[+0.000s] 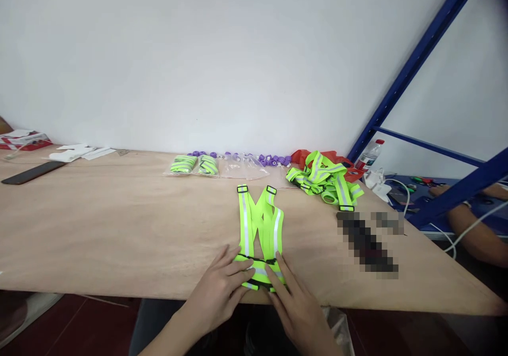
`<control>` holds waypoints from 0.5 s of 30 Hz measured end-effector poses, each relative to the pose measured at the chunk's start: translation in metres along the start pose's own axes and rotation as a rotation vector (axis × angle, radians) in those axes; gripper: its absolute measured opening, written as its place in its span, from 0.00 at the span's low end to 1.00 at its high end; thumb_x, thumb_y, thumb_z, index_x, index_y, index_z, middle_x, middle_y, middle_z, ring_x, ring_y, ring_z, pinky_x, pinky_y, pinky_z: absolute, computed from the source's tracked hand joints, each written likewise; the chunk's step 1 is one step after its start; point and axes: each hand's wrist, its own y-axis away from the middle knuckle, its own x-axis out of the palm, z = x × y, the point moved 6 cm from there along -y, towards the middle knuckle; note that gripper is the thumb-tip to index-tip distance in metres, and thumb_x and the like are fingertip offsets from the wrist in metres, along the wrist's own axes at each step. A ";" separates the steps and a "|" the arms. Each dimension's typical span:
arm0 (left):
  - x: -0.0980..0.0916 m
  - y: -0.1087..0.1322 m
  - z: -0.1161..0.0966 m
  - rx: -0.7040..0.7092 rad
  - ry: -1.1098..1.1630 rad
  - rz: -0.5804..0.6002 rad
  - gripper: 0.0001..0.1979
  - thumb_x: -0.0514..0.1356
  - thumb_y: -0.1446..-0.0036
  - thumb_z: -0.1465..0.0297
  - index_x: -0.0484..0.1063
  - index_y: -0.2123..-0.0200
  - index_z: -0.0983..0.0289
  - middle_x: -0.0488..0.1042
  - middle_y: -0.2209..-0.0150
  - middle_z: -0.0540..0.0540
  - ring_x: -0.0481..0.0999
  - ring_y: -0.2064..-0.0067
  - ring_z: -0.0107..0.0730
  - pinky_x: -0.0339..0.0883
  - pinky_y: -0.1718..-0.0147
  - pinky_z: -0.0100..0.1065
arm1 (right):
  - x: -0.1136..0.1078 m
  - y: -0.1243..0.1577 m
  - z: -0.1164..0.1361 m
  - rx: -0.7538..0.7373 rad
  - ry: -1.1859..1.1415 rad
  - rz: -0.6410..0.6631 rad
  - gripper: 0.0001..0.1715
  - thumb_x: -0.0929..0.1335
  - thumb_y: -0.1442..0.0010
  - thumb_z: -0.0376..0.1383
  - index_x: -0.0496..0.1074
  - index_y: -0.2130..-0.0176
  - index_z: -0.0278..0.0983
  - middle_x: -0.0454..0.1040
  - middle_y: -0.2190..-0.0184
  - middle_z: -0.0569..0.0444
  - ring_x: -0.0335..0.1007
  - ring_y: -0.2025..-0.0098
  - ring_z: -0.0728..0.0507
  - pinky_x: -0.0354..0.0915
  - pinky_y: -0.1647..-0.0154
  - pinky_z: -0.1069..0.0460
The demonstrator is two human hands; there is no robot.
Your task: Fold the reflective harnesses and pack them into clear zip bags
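Reflective harness point(259, 219): lying before clear bag point(244, 169), apparently part-folded. Pressing its lower band point(261, 272) with left hand point(216, 286) and right hand point(297, 304); unable to tell if pinching. Showing bagged bundles point(183, 164) left of clear bag; apparently awaiting folding, loose heap point(318, 172) rightward.

Harness point(259, 219) on table point(119, 224) — packets point(183, 164) behind, leftward

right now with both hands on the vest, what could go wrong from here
The vest lies close to the table edge, so a tug that way could drag part of it over. Its straps stretch beyond the left hand and right hand, so they might twist if it is moved. The pile overlaps itself loosely and could tangle.
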 end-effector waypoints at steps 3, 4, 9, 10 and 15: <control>0.001 0.001 0.001 -0.026 0.005 0.003 0.18 0.57 0.35 0.71 0.73 0.44 0.53 0.76 0.44 0.55 0.68 0.37 0.48 0.50 0.34 0.61 | -0.006 0.004 -0.003 0.033 -0.036 -0.024 0.37 0.61 0.33 0.29 0.50 0.29 0.43 0.50 0.29 0.43 0.60 0.34 0.31 0.73 0.46 0.42; 0.001 0.001 0.002 -0.036 0.009 0.008 0.17 0.57 0.35 0.71 0.73 0.44 0.53 0.76 0.44 0.55 0.69 0.37 0.47 0.50 0.34 0.61 | -0.008 0.005 -0.004 0.040 -0.048 -0.017 0.38 0.61 0.33 0.29 0.49 0.29 0.43 0.52 0.30 0.44 0.61 0.35 0.32 0.73 0.46 0.43; -0.001 -0.004 0.002 -0.077 0.040 0.056 0.16 0.58 0.35 0.69 0.74 0.45 0.53 0.76 0.44 0.54 0.70 0.38 0.47 0.50 0.34 0.60 | -0.016 0.001 -0.014 0.032 -0.130 0.083 0.35 0.60 0.33 0.28 0.54 0.30 0.44 0.62 0.33 0.46 0.67 0.38 0.38 0.72 0.44 0.45; -0.002 -0.005 0.002 -0.082 0.048 0.059 0.16 0.58 0.35 0.69 0.74 0.45 0.53 0.76 0.44 0.54 0.70 0.39 0.47 0.50 0.34 0.60 | -0.018 0.000 -0.017 0.029 -0.145 0.099 0.34 0.60 0.33 0.28 0.56 0.31 0.43 0.64 0.34 0.46 0.68 0.38 0.38 0.72 0.45 0.46; -0.007 -0.009 0.000 -0.081 0.094 0.039 0.14 0.57 0.33 0.68 0.74 0.46 0.54 0.77 0.45 0.52 0.71 0.39 0.44 0.44 0.33 0.59 | -0.022 -0.010 -0.025 0.051 -0.229 0.165 0.29 0.60 0.33 0.28 0.63 0.36 0.41 0.71 0.40 0.46 0.71 0.41 0.40 0.72 0.44 0.47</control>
